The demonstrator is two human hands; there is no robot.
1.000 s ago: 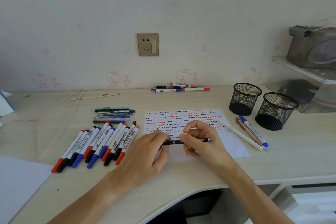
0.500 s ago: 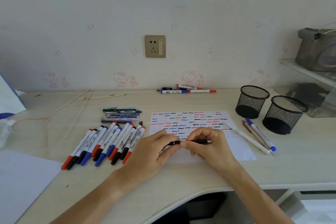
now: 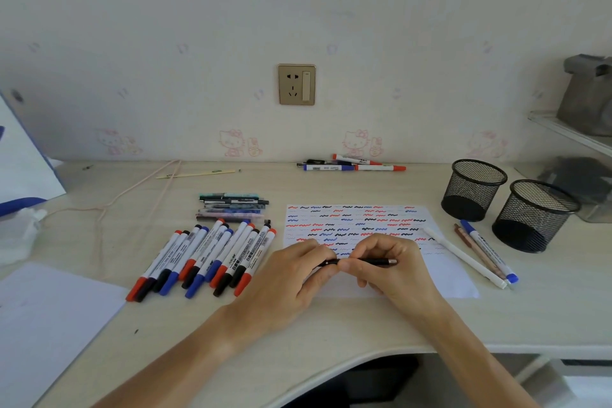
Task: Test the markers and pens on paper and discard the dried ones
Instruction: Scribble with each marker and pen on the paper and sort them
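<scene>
On the table (image 3: 331, 325), above the squiggle-covered paper (image 3: 440, 278), both hands meet on a slim black pen (image 3: 367, 262): left hand (image 3: 291, 278) pinches one end, right hand (image 3: 394, 265) curls round the barrel. Probably capping or uncapping; keep the barrel level, push straight.
</scene>
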